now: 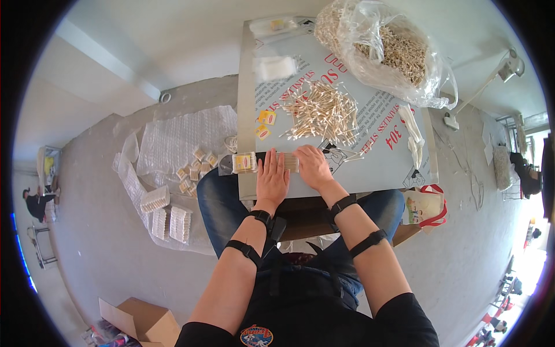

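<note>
A row of cotton swabs (pixel 292 162) lies side by side near the table's front edge. My left hand (pixel 273 180) rests flat across the row, its fingers stretched out. At the row's right end my right hand (pixel 314 168) is closed, with bent fingers against the swabs; its fingertips are partly hidden. A filled pack of swabs with a yellow label (pixel 244 162) sits just left of my left hand. Beyond both hands spreads a loose pile of cotton swabs (pixel 324 113). Two yellow label cards (pixel 266 118) lie left of the pile.
A large clear plastic bag of swabs (pixel 399 55) stands at the table's far right. White strips (pixel 410 130) lie near the right edge, and a clear stack of bags (pixel 276 68) at the far left. Finished packs (pixel 196 168) rest on plastic wrap on the floor; a cardboard box (pixel 141 321) stands lower left.
</note>
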Action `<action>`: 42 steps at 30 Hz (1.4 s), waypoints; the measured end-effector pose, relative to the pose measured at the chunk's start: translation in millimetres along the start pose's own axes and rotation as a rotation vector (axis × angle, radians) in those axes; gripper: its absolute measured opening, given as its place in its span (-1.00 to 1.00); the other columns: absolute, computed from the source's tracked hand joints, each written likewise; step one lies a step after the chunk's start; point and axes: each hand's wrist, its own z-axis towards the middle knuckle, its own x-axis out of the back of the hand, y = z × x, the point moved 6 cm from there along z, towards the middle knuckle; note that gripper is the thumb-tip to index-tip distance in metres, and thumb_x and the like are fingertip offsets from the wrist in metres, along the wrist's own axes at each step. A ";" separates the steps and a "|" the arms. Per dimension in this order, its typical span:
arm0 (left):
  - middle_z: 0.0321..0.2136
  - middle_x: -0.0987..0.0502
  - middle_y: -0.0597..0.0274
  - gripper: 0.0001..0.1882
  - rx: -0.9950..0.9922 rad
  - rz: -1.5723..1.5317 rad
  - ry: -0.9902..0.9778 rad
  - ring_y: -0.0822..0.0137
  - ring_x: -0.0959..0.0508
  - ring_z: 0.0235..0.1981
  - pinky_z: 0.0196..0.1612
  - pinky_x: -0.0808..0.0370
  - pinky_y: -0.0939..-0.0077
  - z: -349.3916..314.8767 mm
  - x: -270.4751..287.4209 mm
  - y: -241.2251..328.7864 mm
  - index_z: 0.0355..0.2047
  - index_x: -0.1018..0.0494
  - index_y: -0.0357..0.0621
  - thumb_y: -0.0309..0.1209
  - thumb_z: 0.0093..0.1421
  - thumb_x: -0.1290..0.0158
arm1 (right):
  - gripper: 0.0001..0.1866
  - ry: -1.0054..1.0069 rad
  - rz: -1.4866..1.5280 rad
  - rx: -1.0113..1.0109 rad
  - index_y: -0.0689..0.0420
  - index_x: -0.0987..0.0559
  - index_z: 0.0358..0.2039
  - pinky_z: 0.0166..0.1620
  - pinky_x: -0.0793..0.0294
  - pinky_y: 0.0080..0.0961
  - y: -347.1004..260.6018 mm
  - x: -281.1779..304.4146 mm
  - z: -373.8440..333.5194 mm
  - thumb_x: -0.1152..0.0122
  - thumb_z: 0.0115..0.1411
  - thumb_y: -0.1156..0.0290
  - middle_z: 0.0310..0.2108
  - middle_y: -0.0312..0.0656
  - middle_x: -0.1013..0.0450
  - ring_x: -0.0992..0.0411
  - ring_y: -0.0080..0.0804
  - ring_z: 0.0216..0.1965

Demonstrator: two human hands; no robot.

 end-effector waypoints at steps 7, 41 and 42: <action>0.35 -0.04 -0.07 -0.40 -0.001 0.009 -0.007 0.02 -0.03 0.38 0.38 0.05 0.03 0.0 0.8 0.9 0.31 -0.11 -0.18 -0.22 0.31 0.14 | -0.65 0.021 -0.069 -0.119 0.16 -0.54 -0.13 0.12 -0.31 -0.28 10.8 4.0 1.2 -0.11 0.00 0.54 -0.09 -0.18 -0.43 -0.35 -0.18 0.05; 0.36 -0.02 0.00 -0.38 0.023 0.029 0.002 0.06 -0.04 0.38 0.36 0.02 0.02 -0.2 -2.9 -1.9 0.32 -0.09 -0.11 -0.19 0.30 0.12 | -0.71 0.244 0.066 -0.154 0.05 -0.63 -0.32 0.03 -0.40 -0.27 -10.6 9.0 -48.2 -0.12 -0.08 0.61 -0.20 -0.20 -0.43 -0.40 -0.16 -0.04; 0.36 -0.02 0.00 -0.38 0.027 0.035 -0.011 0.07 -0.04 0.38 0.37 0.03 0.03 -0.2 -3.1 -1.8 0.33 -0.09 -0.11 -0.17 0.31 0.15 | -0.71 0.244 0.065 -0.155 0.05 -0.63 -0.32 0.03 -0.40 -0.27 -10.6 9.2 -48.4 -0.12 -0.08 0.61 -0.20 -0.20 -0.43 -0.40 -0.16 -0.04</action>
